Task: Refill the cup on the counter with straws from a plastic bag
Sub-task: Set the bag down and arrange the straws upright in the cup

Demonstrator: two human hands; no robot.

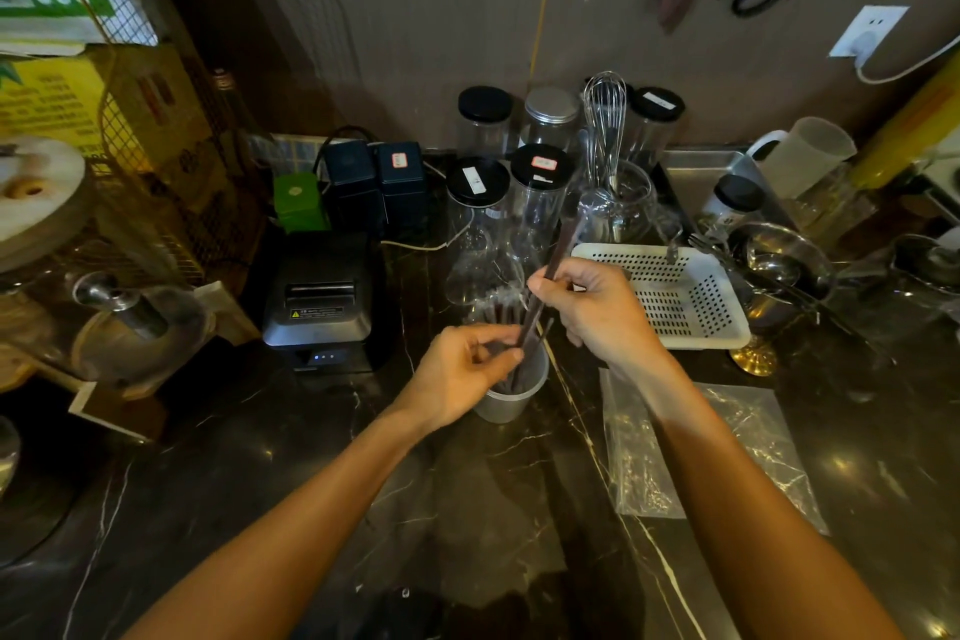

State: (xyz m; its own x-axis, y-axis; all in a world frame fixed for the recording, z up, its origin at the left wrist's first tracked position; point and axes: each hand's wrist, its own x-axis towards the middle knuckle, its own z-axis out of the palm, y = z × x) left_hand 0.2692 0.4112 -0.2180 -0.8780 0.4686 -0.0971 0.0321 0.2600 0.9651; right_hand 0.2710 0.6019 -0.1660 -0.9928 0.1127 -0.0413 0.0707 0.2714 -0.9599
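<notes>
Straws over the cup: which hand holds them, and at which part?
The right hand pinches the dark straws near their middle. The left hand pinches them lower, just above the cup.

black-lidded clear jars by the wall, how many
5: two at the back, two in front, one small jar at right. Others may be hidden behind the whisk.

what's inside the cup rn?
Dark straws stand in the cup, leaning right. The left hand covers part of the rim, so the count and the cup's bottom can't be seen.
</notes>
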